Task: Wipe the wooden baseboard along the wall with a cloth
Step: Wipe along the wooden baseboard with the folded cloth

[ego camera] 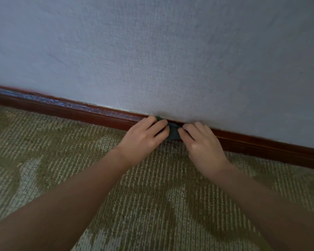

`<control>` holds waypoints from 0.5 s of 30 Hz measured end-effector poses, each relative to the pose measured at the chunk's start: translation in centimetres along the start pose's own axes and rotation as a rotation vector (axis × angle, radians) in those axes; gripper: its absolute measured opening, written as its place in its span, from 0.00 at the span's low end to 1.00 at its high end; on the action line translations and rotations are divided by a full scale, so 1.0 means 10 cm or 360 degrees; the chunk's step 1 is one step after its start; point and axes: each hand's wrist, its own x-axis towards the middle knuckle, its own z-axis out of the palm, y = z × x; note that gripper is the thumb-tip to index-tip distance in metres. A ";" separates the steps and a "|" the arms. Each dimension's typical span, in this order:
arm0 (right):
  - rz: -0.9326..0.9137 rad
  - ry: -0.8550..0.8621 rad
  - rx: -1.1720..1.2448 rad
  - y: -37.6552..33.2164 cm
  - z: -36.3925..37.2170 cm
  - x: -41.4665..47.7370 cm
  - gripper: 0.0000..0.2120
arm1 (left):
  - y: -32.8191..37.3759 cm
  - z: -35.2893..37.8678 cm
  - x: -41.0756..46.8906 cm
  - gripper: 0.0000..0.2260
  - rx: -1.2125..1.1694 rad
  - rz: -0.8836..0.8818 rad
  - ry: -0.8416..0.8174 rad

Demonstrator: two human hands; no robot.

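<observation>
Head view: we are pressing the dark cloth point(173, 132) onto the wooden baseboard point(80, 111), left hand point(143, 137) and right hand point(204, 143) curling fingers around its ends; soft, light, probably bunching easily.

Cloth point(173, 133) against baseboard point(91, 115), wall point(152, 51) above, carpet point(62, 151) in front

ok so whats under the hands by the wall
A dark cloth shows between the left hand and right hand, held against the baseboard. How far it spreads beneath them, and the stretch of baseboard behind it, is covered.
</observation>
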 end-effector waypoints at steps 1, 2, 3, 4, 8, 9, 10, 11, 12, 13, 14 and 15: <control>-0.0022 -0.0014 -0.0018 0.01 -0.02 0.00 0.15 | 0.02 -0.01 0.01 0.12 0.0009 -0.0011 0.0007; -0.0042 -0.0031 -0.0042 0.02 -0.04 0.01 0.15 | 0.04 -0.01 0.01 0.12 0.0014 -0.0035 0.0017; -0.0056 -0.0050 -0.0069 0.03 -0.06 0.00 0.15 | 0.07 -0.01 0.03 0.12 0.0014 -0.0066 0.0031; -0.0068 -0.0070 -0.0089 0.04 -0.08 -0.01 0.15 | 0.11 -0.01 0.05 0.12 0.0011 -0.0095 0.0049; -0.0090 -0.0106 -0.0104 0.22 -0.20 -0.14 0.16 | 0.30 0.05 0.22 0.11 -0.0008 -0.0062 0.0104; -0.0105 -0.0115 -0.0118 0.28 -0.22 -0.18 0.16 | 0.33 0.07 0.26 0.10 -0.0013 -0.0028 0.0116; -0.0114 -0.0128 -0.0130 0.32 -0.24 -0.21 0.16 | 0.35 0.09 0.29 0.09 -0.0017 0.0005 0.0124; -0.0115 -0.0134 -0.0130 0.35 -0.24 -0.24 0.16 | 0.36 0.10 0.31 0.09 -0.0018 0.0034 0.0131; -0.0101 -0.0129 -0.0118 0.36 -0.23 -0.25 0.15 | 0.35 0.12 0.31 0.09 -0.0019 0.0067 0.0133; -0.0077 -0.0113 -0.0101 0.35 -0.21 -0.25 0.15 | 0.32 0.12 0.30 0.10 -0.0017 0.0106 0.0123; -0.0052 -0.0099 -0.0087 0.34 -0.20 -0.24 0.15 | 0.29 0.12 0.30 0.10 -0.0008 0.0149 0.0104; -0.0042 -0.0083 -0.0079 0.32 -0.19 -0.22 0.14 | 0.25 0.12 0.29 0.10 0.0007 0.0196 0.0083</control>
